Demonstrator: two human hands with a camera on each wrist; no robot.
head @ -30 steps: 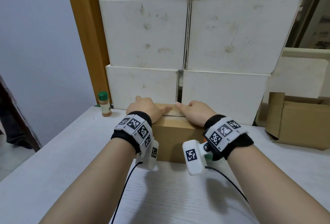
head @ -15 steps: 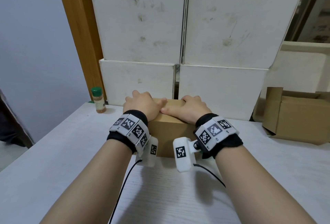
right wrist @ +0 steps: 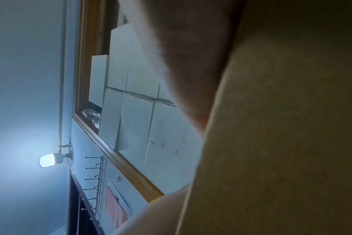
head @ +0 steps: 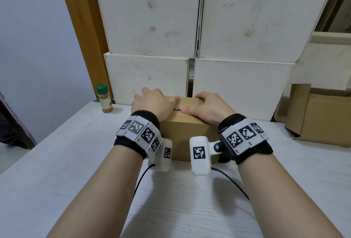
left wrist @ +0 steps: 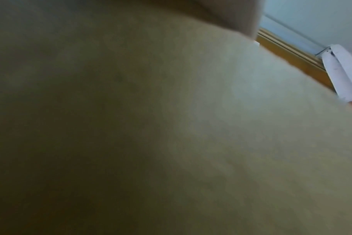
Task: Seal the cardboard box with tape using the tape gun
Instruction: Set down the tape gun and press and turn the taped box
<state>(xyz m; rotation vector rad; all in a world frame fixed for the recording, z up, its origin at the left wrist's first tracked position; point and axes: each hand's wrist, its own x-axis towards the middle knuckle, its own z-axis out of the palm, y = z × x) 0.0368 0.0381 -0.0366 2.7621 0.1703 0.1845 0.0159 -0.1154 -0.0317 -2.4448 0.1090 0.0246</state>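
A small brown cardboard box (head: 187, 135) stands on the white table (head: 76, 171), close to the stacked white cartons. My left hand (head: 150, 103) lies on the left top flap, its fingers curled down over the far edge. On the right flap sits my right hand (head: 206, 106), fingers bent over the far edge and thumb flat beside the centre seam (head: 177, 109), which shows a thin dark gap. Both wrist views are filled with blurred cardboard (left wrist: 171, 127) (right wrist: 281, 127). No tape gun is in view.
Stacked white cartons (head: 152, 19) form a wall right behind the box. A green-capped spice bottle (head: 104, 99) stands at the back left by a wooden door frame (head: 81, 28). An open brown carton (head: 322, 116) sits at the right. The near table has bare room.
Both hands went from lying flat on the flaps to curling their fingers over the box's far edge. The head view has tilted, so the box sits a little higher in the frame.
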